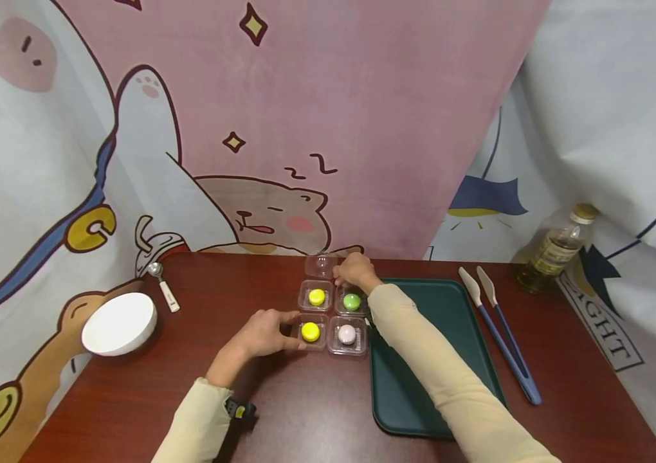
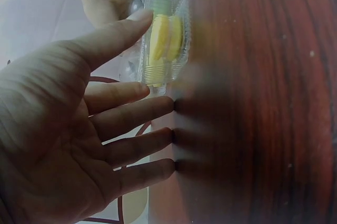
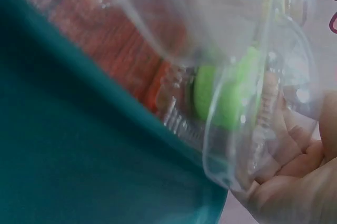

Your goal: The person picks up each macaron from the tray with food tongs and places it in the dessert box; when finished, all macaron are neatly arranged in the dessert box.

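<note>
Several small clear plastic boxes stand together at the middle of the table. Round macarons sit in them: a front-left yellow macaron [image 1: 310, 332], a back-left yellow macaron [image 1: 317, 297], a green macaron [image 1: 352, 301] and a pale pink macaron [image 1: 347, 334]. My left hand [image 1: 267, 332] is at the front-left box, thumb and index finger along its side, the other fingers stretched out in the left wrist view. Behind the green macaron, my right hand [image 1: 357, 270] holds a clear plastic lid [image 3: 221, 155] with curled fingers. Another raised lid [image 1: 322, 265] shows at the back left.
Right of the boxes lies a dark green tray [image 1: 432, 411], then blue-handled tongs [image 1: 507, 347] and an oil bottle [image 1: 556, 254] at the back. On the left are a white bowl [image 1: 119, 325] and a scoop [image 1: 164, 287]. A printed cloth [image 1: 397, 128] hangs behind the table.
</note>
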A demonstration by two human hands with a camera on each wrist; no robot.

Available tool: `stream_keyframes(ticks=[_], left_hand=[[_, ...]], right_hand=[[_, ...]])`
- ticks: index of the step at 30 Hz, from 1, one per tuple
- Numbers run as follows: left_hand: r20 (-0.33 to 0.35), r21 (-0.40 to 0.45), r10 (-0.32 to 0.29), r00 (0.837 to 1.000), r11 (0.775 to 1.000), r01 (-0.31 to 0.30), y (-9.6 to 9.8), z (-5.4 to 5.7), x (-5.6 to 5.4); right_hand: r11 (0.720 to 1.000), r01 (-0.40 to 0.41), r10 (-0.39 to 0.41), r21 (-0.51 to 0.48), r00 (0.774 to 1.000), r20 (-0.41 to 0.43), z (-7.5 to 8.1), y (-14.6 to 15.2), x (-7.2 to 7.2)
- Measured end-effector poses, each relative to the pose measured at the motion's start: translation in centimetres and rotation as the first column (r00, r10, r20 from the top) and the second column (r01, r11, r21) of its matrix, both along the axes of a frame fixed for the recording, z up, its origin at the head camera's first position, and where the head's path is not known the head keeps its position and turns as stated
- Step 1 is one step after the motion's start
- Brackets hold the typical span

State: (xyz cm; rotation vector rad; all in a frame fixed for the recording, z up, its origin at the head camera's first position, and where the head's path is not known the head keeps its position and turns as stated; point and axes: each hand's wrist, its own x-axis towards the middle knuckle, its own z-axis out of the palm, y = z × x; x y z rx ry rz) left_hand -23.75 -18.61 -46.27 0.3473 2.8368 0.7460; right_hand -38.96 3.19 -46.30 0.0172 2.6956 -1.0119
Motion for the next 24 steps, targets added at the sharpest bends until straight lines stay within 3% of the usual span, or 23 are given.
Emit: stream_keyframes(ticks=[3,8,17,24], left_hand=[[-0.006,-0.002,-0.005,1.0,1.0,0.005,0.1,-0.1,0.0],[-0.006,-0.009,0.001,1.0,1.0,-0.001,0.2,-0.2,0.1],[-0.026,-0.031,0.014,1.0,0.999,-0.015,0.4,0.0,0.1],[-0.022,-0.031,0.012,1.0,0.999,-0.012,0.8,0.0,0.6]], right_hand=[[0.995,0.018,-0.02,-0.102,1.0,-0.019,0.2,0.6,0.1],[0.958,-0.016,0.01,-0.286,1.0,-0.021,0.8,1.7,0.7],[0.947,-0.089,0.077,-0.309,0.996,-0.052,2.9,3.1,2.6],[0.944,-0.081,0.071,-0.32,0.997,-0.042,3.4,4.3,3.4]])
